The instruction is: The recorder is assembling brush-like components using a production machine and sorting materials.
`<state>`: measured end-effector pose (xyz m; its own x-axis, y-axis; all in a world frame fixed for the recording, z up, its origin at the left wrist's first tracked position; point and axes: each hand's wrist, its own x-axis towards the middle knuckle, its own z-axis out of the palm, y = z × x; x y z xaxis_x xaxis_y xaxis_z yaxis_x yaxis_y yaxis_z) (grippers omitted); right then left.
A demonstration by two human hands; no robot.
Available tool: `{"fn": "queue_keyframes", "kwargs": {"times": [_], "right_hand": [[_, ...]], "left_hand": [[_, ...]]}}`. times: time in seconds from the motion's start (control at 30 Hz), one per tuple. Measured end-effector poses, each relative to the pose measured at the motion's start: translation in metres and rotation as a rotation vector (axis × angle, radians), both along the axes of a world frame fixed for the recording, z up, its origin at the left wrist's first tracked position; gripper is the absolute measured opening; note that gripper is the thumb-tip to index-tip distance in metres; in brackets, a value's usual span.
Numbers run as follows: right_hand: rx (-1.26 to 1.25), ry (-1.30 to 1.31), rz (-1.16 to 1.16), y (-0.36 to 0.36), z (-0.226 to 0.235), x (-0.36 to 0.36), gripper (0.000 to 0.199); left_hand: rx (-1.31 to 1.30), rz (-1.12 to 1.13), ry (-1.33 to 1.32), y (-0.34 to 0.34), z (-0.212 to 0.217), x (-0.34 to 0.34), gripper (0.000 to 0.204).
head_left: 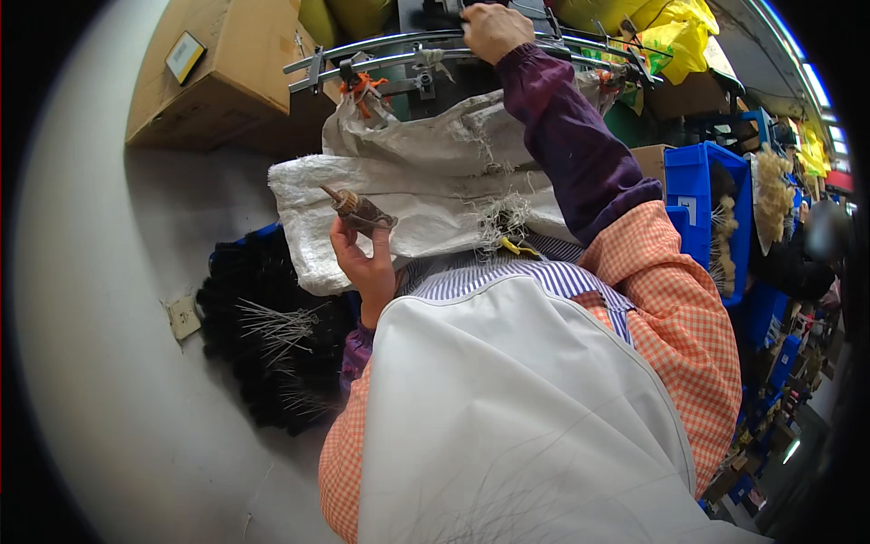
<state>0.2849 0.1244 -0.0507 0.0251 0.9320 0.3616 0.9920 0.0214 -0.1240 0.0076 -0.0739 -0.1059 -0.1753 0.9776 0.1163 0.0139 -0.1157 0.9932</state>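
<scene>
Between the thumb and fingers of my left hand [368, 270] is a small, grimy brown bottle with a pointed nozzle [364, 214], tilted up to the left over white woven sacking [408, 222]. My right hand [497, 33] reaches to the far end of the machine. Its fingers are curled down by a dark part there, and what they grip is hidden. Just in front of that hand run the machine's curved metal rails [390, 53], with clamps on them. Frayed white strands [504, 220] hang on the sacking near my lap.
A large cardboard box [217, 77] stands at the far left. Below it, black bristle brushes with wire stems [263, 335] are piled beside the wall. To the right is a blue crate [693, 199] holding more brushes. Yellow plastic bags [675, 41] lie at the far right.
</scene>
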Motion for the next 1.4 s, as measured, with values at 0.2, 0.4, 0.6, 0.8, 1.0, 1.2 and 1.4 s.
{"fn": "queue_keyframes", "kwargs": {"times": [0.2, 0.4, 0.6, 0.8, 1.0, 1.2, 1.4], "right_hand": [[-0.044, 0.814, 0.240, 0.002, 0.029, -0.062, 0.031], [-0.449, 0.737, 0.754, -0.033, -0.003, -0.177, 0.043], [-0.809, 1.421, 1.375, -0.132, -0.112, -0.385, 0.048], [-0.798, 1.085, 1.000, -0.116, -0.100, -0.213, 0.039], [-0.551, 2.262, 0.029, -0.112, -0.111, 0.010, 0.039], [-0.212, 2.669, -0.247, -0.073, -0.089, 0.056, 0.061], [-0.048, 2.749, -0.539, -0.025, -0.075, 0.043, 0.042]], "left_hand": [[0.116, 0.135, 0.054, -0.012, -0.001, -0.029, 0.050], [0.366, 0.349, -0.070, -0.021, 0.044, -0.050, 0.060], [0.387, 0.406, -0.002, -0.032, 0.093, -0.059, 0.063], [0.184, 0.110, 0.085, 0.000, 0.069, -0.044, 0.046], [0.267, -0.301, 0.370, 0.082, 0.064, 0.015, 0.045], [0.488, -0.432, 0.789, 0.146, 0.069, 0.084, 0.041], [0.478, -0.402, 1.059, 0.177, 0.067, 0.116, 0.041]]}}
